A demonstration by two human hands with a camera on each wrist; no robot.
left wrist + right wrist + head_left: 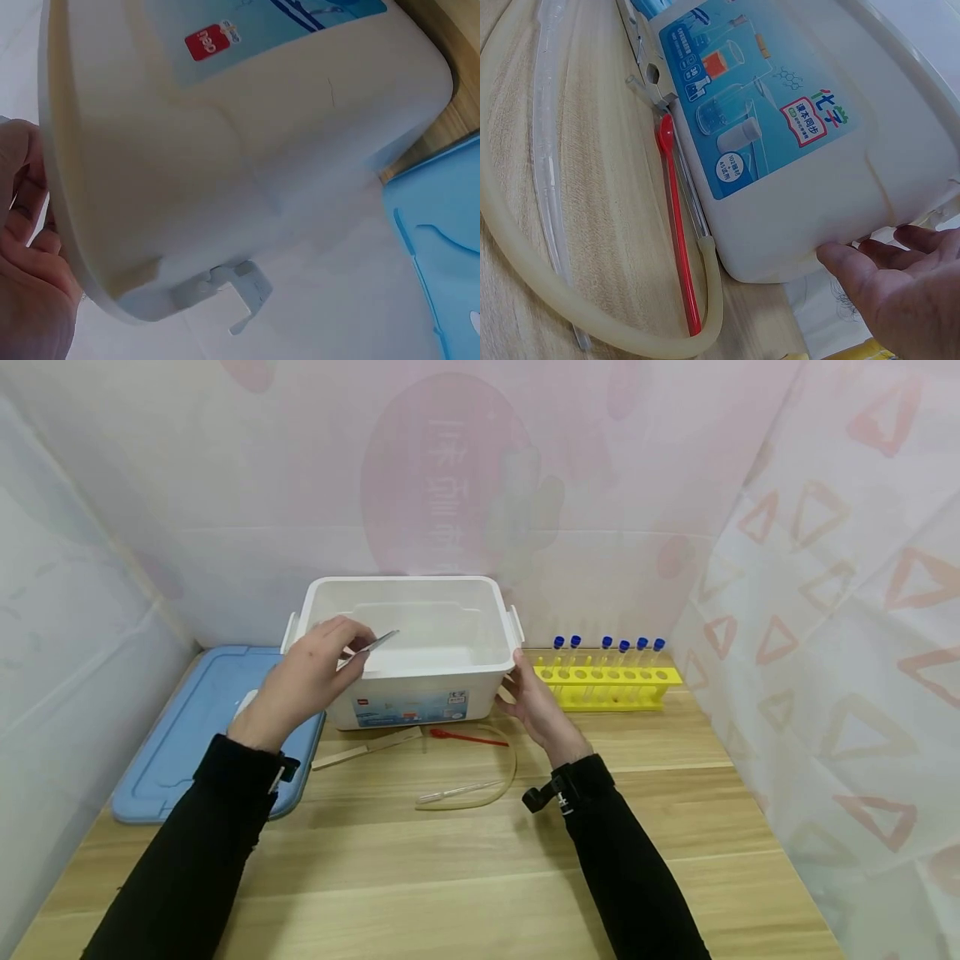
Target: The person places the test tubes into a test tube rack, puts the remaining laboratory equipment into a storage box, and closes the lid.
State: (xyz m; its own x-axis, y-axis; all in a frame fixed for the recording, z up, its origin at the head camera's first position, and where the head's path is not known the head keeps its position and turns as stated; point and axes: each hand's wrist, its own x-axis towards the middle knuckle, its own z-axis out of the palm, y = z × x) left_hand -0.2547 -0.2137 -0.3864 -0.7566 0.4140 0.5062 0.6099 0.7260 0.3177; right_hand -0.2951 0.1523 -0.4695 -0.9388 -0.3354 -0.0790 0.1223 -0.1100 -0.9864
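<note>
Left hand (303, 672) pinches a thin grey piece (384, 640), fingers nearly closed | piece above white box (420, 683), near front rim | right hand (538, 702) loosely open, touching box's right side | advisable: steady box, clear the rim

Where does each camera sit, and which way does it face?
Head: worn on the head, facing forward and down at the table; both hands, left hand and right hand, and both sleeves show.
Left wrist: looks along the white box toward the blue lid; part of the left hand shows.
Right wrist: looks at the box's label and red spoon; right fingers show.
Shared: both wrist views show the box's label.
</note>
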